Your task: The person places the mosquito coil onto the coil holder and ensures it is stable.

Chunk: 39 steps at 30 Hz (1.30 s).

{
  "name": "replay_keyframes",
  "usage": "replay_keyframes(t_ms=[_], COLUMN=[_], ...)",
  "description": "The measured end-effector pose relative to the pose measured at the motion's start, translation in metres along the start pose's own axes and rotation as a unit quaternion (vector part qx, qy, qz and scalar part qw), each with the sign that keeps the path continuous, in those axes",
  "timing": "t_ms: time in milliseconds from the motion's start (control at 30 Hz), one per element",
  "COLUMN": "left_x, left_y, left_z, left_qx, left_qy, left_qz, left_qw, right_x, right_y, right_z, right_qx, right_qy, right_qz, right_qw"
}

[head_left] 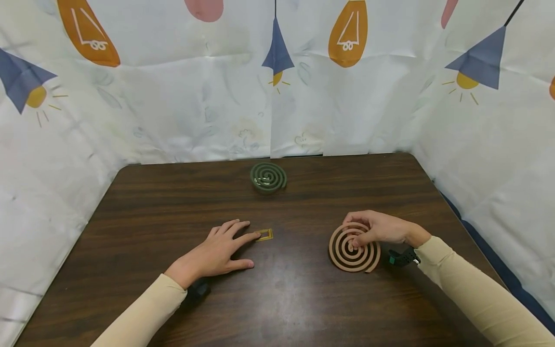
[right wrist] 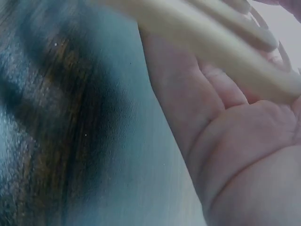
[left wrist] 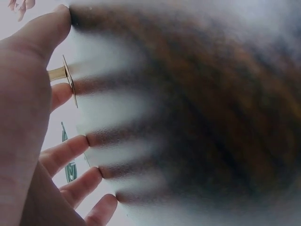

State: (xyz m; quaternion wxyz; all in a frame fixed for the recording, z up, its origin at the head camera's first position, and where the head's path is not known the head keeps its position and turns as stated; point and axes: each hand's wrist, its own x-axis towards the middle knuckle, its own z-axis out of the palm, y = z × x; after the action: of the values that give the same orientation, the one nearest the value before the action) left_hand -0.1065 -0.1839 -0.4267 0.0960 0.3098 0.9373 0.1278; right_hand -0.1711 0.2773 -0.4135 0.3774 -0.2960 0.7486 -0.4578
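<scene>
A tan mosquito coil is held over the right side of the table by my right hand. The thumb lies on its centre and the other fingers pass behind it; in the right wrist view its tan rings cross in front of the palm. My left hand rests spread on the table, its fingers fairly straight. Its index fingertip touches a small gold rectangular metal stand, lying flat. In the left wrist view, the stand's thin edge shows beside that finger.
A green mosquito coil sits near the table's far edge, centre. The dark wood-grain table is bordered at the back and sides by a white printed curtain.
</scene>
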Motion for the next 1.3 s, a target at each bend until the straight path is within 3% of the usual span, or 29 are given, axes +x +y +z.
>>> replay_keyframes(t_ms=[300,833,1300], left_x=[-0.0005,0.0012,0.0035], left_y=[-0.001,-0.0021,-0.0046], left_z=[0.0003,-0.0017,-0.0031], left_qx=[-0.003,0.0,0.001], left_qy=[-0.01,-0.004,0.0], left_qz=[-0.002,0.002,0.001], left_qw=[0.9999,1.0,1.0], right_x=[0.0016,0.0048,0.0076], right_y=[-0.0046,-0.0067,-0.0067], right_z=[-0.0004,-0.0021,-0.008], right_qx=[0.002,0.055,0.152], right_qy=[0.032,0.058,0.062], right_qz=[0.007,-0.003,-0.01], right_qw=[0.9995,0.9968,0.9864])
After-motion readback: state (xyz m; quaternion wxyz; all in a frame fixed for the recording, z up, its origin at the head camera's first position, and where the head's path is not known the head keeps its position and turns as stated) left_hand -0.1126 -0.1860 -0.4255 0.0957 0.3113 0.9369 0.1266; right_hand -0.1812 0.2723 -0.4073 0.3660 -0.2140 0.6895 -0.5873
